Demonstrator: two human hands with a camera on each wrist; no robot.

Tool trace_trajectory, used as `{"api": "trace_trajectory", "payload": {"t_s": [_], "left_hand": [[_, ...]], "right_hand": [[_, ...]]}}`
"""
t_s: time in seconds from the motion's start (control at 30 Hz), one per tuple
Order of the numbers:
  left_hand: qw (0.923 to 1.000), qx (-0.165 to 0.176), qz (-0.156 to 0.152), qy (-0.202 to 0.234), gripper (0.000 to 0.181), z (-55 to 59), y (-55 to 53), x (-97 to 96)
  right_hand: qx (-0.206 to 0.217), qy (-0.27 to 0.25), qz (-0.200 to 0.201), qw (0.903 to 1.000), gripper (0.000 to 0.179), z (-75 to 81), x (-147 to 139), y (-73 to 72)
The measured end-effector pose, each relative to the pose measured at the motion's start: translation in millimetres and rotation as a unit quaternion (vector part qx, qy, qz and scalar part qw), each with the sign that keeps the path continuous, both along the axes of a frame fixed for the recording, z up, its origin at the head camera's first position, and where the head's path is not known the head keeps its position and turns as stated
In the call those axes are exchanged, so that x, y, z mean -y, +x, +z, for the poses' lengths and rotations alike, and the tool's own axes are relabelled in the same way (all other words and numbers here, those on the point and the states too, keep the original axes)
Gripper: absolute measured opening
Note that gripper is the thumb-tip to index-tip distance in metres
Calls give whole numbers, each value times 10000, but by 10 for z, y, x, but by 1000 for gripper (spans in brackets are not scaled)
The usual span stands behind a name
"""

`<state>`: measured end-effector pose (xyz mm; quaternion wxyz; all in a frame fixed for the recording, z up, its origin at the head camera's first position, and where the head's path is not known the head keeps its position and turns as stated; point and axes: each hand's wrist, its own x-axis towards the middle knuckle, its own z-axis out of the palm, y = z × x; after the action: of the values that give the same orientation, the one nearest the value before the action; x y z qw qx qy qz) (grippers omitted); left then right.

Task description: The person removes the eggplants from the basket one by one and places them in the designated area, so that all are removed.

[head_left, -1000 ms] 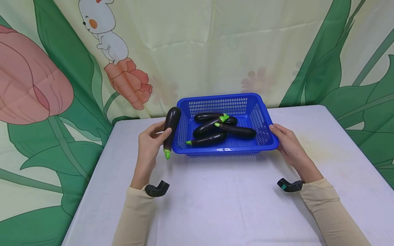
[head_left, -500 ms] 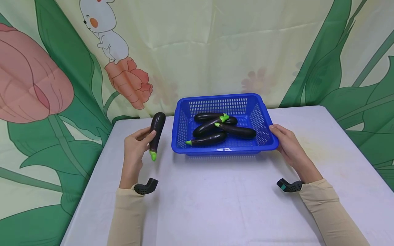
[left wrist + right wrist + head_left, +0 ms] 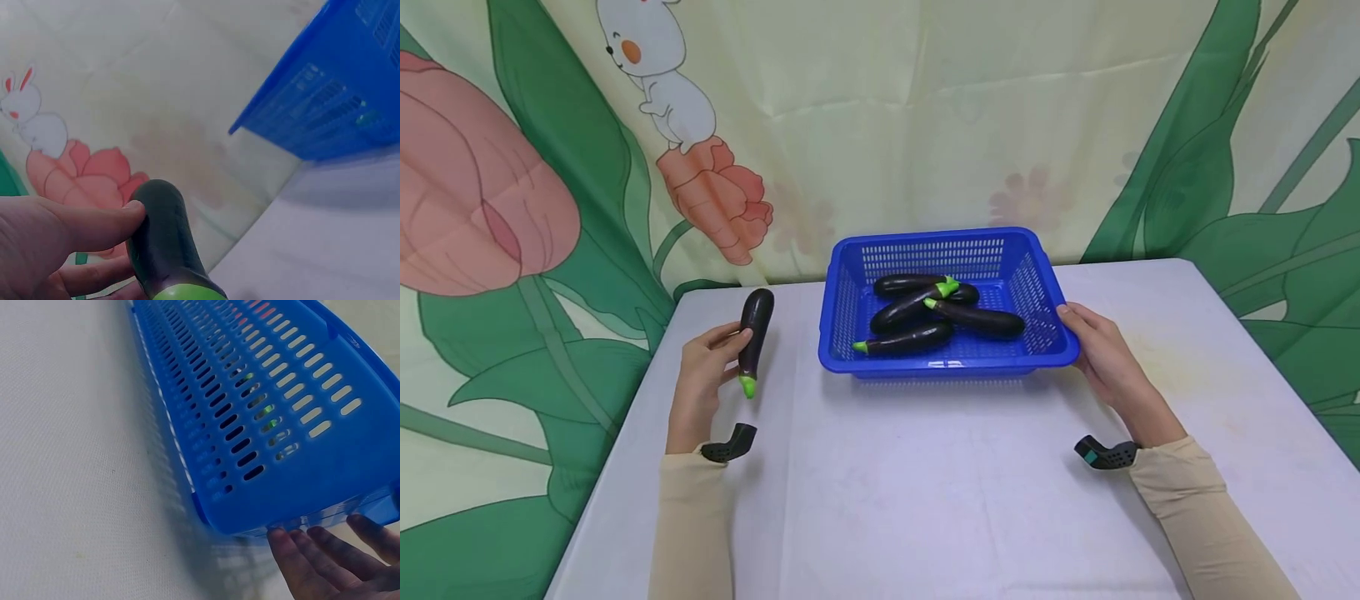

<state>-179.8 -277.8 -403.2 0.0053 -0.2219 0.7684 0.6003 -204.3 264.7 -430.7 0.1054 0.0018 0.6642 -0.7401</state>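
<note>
My left hand pinches a dark eggplant between thumb and fingers, left of the basket. The eggplant stands nearly upright, its green stem end down. In the left wrist view the thumb presses the side of the eggplant. A blue plastic basket with slotted walls holds several more eggplants lying crosswise over one another. My right hand grips the basket's right rim, thumb on top. In the right wrist view, its fingers reach under the rim of the basket.
A white cloth covers the table. Behind it hangs a printed curtain with a rabbit and flowers, close to the basket's far side. Each wrist wears a black device, just past the beige sleeve cuff.
My left hand has carried the eggplant leftward and slightly down, away from the basket's left rim. The basket and my right hand have stayed in place.
</note>
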Motion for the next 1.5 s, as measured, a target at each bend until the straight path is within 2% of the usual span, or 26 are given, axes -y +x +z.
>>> {"api": "trace_trajectory", "payload": {"t_s": [0.13, 0.43, 0.6, 0.87, 1.1, 1.5], "left_hand": [[9999, 113, 92, -52, 61, -22, -23, 138], [9985, 327, 444, -57, 64, -138, 51, 386], [9976, 492, 443, -207, 63, -203, 51, 458], [9963, 682, 360, -383, 65, -263, 57, 530], [9946, 706, 305, -692, 61, -300, 71, 523], [9936, 735, 215, -825, 60, -357, 107, 509]], "right_hand": [[-35, -55, -19, 10000, 76, 16, -2, 8], [-6, -70, -39, 10000, 76, 7, 1, 2], [-32, -96, -33, 9999, 76, -3, 3, -10], [-10, -17, -38, 10000, 77, 5, -3, -11], [-15, -1, -41, 10000, 77, 13, -3, -5], [12, 18, -9, 10000, 76, -5, -11, -2]]}}
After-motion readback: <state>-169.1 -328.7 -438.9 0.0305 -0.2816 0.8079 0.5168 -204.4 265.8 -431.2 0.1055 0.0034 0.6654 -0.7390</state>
